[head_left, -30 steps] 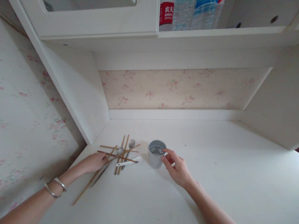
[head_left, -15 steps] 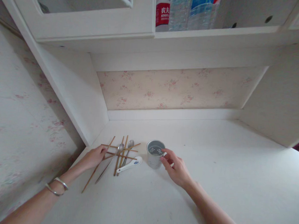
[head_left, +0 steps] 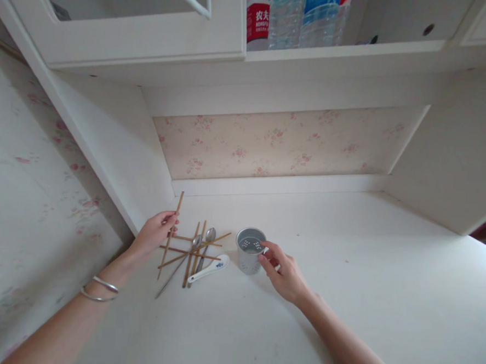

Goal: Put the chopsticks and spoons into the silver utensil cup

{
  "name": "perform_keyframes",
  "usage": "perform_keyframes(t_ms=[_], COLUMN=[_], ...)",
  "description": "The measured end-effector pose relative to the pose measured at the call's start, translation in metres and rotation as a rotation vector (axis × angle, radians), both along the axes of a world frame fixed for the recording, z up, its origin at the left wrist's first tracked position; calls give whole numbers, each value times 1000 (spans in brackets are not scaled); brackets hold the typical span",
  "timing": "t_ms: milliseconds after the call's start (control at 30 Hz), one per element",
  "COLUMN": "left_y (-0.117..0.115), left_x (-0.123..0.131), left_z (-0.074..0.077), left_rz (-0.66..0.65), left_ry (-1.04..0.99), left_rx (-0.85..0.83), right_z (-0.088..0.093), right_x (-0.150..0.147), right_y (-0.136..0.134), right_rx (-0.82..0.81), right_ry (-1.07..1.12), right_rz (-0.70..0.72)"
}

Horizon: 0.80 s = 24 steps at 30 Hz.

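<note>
A wooden chopstick (head_left: 180, 202) stands up at a steep slant in my left hand (head_left: 157, 230), its fingers closed round the upper part. Under and beside that hand lies a crossed heap of wooden chopsticks (head_left: 187, 272) with two metal spoons (head_left: 210, 235). At the heap's right side rests a white ceramic soup spoon (head_left: 209, 268) with a blue pattern. My right hand (head_left: 284, 269) grips the rim and side of a grey utensil holder (head_left: 248, 259) between thumb and fingers. The holder stands upright, and holes show in its bottom.
All this lies on a white countertop (head_left: 367, 299) inside a white cabinet. Overhead is a shelf (head_left: 349, 55) holding plastic bottles (head_left: 286, 20), next to a cabinet door (head_left: 153, 39). A side panel (head_left: 101, 135) bounds the left, another (head_left: 458, 162) the right.
My left hand has lifted a chopstick off the heap, raising it and tilting it more upright. My right hand stays on the holder. The view has shifted slightly.
</note>
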<state>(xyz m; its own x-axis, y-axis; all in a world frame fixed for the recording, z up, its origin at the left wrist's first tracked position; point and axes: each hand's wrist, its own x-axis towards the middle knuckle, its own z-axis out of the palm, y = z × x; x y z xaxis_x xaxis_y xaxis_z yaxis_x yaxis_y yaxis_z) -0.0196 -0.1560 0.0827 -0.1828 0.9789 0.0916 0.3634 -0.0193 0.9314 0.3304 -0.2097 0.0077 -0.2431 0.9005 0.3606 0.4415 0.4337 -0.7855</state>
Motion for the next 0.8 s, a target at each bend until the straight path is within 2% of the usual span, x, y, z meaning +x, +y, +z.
perform_keyframes(t_ms=[133,200,400,533,633,700,800], left_y=[-9,-13,-19,-22,-19,-16,-10], left_x=[37,58,109,132,144,151,160], left_z=[31,44,66,70,68,63,53], left_rz=[-121,-175,-257,-387,-480,-467,-425], left_ry=[-362,-474,-705,-844,-918,-869,-673], left_rx=[49,66,79,151,161,170,215], right_z=[0,1,3,5,8,9,9], right_x=[-1,-1,1,1,1,1,2], right_y=[0,-1,-2,-4,-5,-5,-5], right_rx=[10,13,37,39,29,28,35], right_ry=[-3,-3,-39,-66,-78,-89,-110], right_rz=[0,-1,-1,9,11,14,18])
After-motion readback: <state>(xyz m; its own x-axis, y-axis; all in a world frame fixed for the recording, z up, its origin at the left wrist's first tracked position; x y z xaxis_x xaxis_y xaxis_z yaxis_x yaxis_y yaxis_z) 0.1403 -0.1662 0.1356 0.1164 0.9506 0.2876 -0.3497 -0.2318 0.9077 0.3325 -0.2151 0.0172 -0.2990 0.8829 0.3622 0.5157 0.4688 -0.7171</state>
